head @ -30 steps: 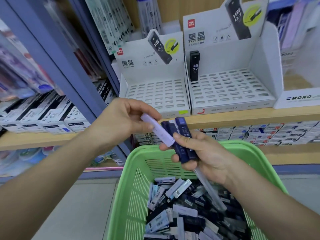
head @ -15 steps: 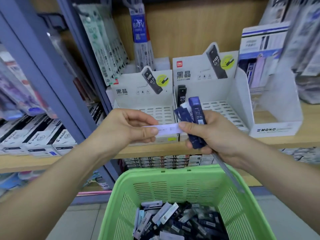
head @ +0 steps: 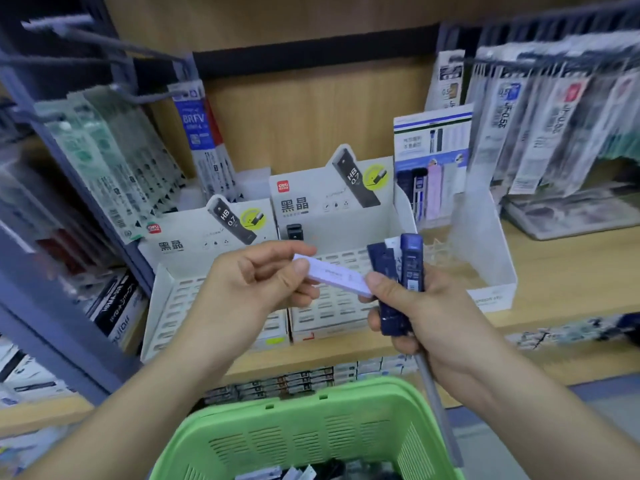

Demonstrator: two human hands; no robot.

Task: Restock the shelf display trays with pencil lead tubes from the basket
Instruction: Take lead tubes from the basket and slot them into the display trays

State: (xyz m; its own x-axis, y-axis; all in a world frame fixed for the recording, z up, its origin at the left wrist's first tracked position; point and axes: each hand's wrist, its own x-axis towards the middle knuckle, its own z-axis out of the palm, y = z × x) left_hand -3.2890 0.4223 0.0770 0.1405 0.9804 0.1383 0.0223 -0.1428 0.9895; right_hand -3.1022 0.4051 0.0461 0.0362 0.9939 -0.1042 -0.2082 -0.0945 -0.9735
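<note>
My left hand [head: 256, 282] pinches one end of a pale lilac lead tube [head: 332, 275] between thumb and forefinger. My right hand [head: 419, 306] grips a bunch of dark blue lead tubes [head: 398, 285] upright, and its thumb touches the lilac tube's other end. Both hands hover in front of two white slotted display trays, the left tray [head: 173, 306] and the right tray [head: 332, 317], on the wooden shelf. One black tube [head: 294, 232] stands at the back of the right tray. The green basket [head: 311, 434] sits below, with tubes visible at its bottom.
A clear plastic tray [head: 485, 258] with pens stands right of the white trays. Hanging refill packs crowd the left [head: 114, 168] and right [head: 554, 123] of the shelf. A grey basket handle [head: 440, 414] runs down from my right hand. Boxed stock fills the lower shelf [head: 294, 382].
The view has tilted up toward the shelf, so the basket has dropped low in frame. Both hands have risen in front of the trays, the lilac tube still between them.
</note>
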